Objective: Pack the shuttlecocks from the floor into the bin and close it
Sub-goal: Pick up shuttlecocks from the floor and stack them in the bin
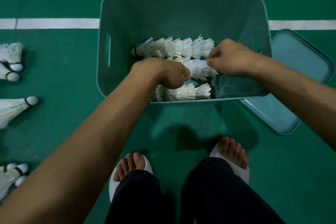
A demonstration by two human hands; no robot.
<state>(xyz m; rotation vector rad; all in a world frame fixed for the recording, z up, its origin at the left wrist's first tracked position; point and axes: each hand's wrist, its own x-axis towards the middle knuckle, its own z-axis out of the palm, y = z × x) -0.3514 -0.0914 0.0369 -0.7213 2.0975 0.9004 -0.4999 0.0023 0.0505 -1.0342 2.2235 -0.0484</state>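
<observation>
Gripping both ends of a sideways shuttlecock row (197,68) in the bin (163,14), left hand (161,72) and right hand (231,58) are full, while floor shuttlecocks (12,109) lie at the left edge, nearer the left hand.

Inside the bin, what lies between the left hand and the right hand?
Head view: a stacked row of white shuttlecocks, its ends gripped by left hand and right hand.
</observation>
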